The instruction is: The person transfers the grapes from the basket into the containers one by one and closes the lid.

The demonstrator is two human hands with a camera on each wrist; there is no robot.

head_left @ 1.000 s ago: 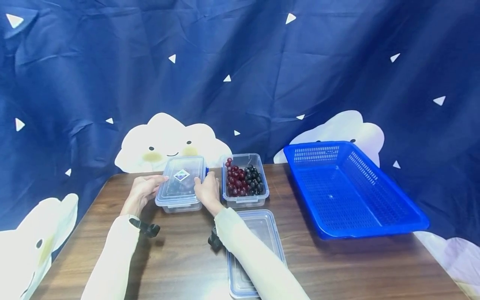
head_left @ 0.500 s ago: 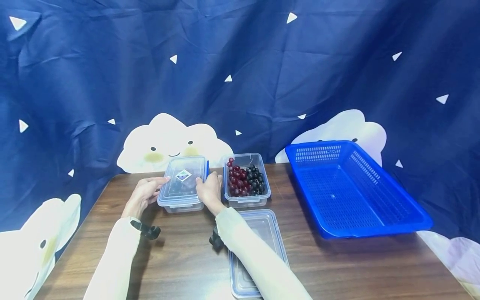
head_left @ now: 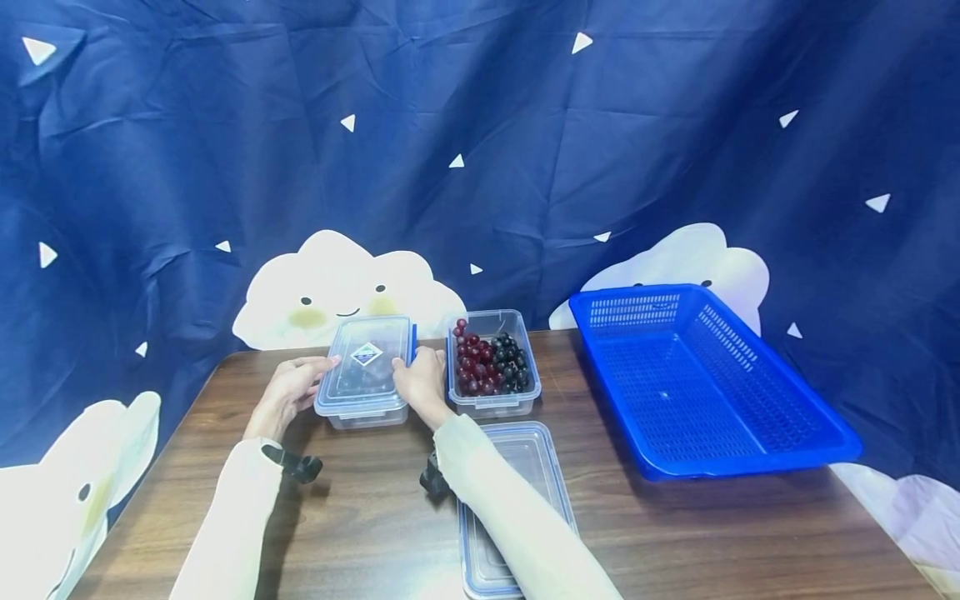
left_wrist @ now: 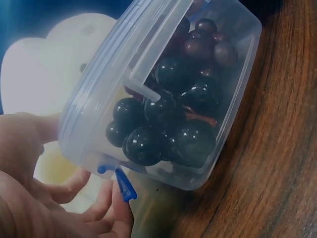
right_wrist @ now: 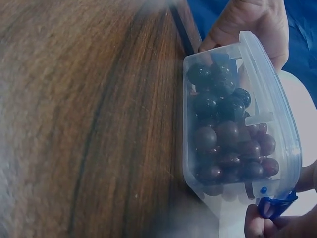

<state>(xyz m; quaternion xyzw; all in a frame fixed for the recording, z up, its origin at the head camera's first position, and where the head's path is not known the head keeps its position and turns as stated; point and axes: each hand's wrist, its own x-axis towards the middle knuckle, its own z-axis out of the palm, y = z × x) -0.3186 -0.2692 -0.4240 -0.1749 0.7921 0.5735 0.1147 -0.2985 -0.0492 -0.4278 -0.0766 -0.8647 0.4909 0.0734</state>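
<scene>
A clear lidded food container with a diamond label stands at the table's back left. My left hand grips its left edge, thumb on the lid. In the left wrist view my curled fingers lie against a blue latch that sticks outward. My right hand grips the right side, thumb on the lid. In the right wrist view its fingertips are under the other blue latch, which also juts out. Dark and red grapes show through the container's wall.
To the right stands a lidless container of red and black grapes. A blue-edged clear lid lies in front of it, partly under my right sleeve. A blue perforated basket occupies the table's right side. A blue curtain hangs behind.
</scene>
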